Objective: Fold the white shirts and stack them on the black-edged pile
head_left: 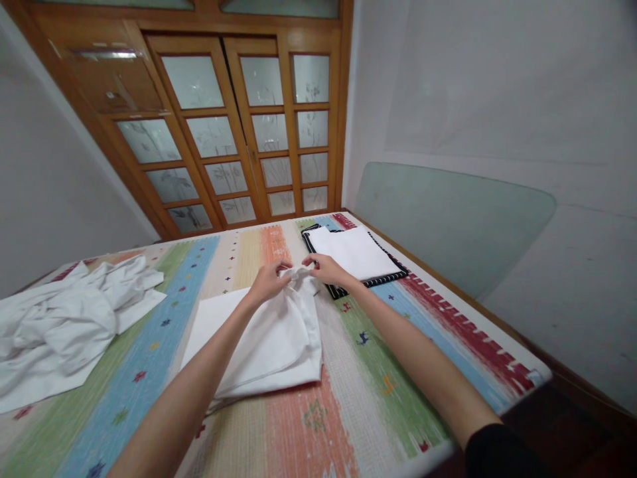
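Note:
A white garment point(271, 335) lies partly folded on the striped cloth, its far end gathered up between my hands. My left hand point(271, 279) pinches the bunched fabric from the left. On the other side, my right hand point(326, 269) grips the same gathered end with thumb and fingers. The near part of the garment spreads flat toward me, with layered edges at its lower right. What exact kind of garment it is, I cannot make out.
A crumpled pile of white cloth point(64, 325) covers the left of the table. Beyond my right hand lies a white folded piece point(355, 252) on a black striped cloth point(371, 283). A multicoloured striped cover point(139, 372) drapes the table. A glass panel point(448, 219) leans against the right wall.

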Action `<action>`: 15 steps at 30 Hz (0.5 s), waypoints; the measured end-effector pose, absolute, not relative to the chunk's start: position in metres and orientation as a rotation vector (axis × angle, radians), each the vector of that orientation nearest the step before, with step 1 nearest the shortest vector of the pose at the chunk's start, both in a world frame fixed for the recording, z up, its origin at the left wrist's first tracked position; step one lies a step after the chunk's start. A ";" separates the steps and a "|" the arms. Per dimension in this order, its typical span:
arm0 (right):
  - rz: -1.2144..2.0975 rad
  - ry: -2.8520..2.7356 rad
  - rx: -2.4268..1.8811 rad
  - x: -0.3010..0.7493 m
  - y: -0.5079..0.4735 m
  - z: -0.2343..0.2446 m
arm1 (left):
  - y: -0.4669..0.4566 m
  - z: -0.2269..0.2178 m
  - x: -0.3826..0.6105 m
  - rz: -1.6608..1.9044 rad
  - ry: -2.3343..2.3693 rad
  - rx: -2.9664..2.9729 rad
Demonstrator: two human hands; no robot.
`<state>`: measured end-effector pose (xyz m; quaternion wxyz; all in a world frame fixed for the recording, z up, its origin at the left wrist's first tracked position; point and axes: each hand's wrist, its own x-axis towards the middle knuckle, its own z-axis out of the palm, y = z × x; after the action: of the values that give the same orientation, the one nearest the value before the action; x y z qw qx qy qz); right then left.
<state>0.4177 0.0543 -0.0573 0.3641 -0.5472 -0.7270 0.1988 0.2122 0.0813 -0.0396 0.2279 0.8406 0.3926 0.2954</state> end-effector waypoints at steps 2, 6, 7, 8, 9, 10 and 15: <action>0.509 -1.892 -1.371 0.415 0.057 -0.057 | 0.080 -0.039 0.211 0.822 1.057 2.319; 0.529 -1.978 -1.313 0.412 0.062 -0.057 | 0.077 -0.036 0.211 0.797 1.043 2.377; 0.529 -1.988 -1.319 0.411 0.064 -0.057 | 0.077 -0.035 0.211 0.786 1.050 2.395; 0.526 -1.992 -1.332 0.411 0.065 -0.057 | 0.076 -0.034 0.212 0.772 1.062 2.414; 0.524 -1.993 -1.350 0.411 0.066 -0.057 | 0.076 -0.033 0.213 0.753 1.079 2.436; 0.525 -1.992 -1.370 0.411 0.068 -0.057 | 0.075 -0.031 0.215 0.726 1.102 2.460; 0.503 -1.980 -1.426 0.411 0.077 -0.061 | 0.068 -0.019 0.232 0.527 1.360 2.571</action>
<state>0.4112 0.0765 -0.0608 0.3194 -0.5424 -0.7531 0.1915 0.2317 0.0683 -0.0191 0.0927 0.8660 0.4582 0.1774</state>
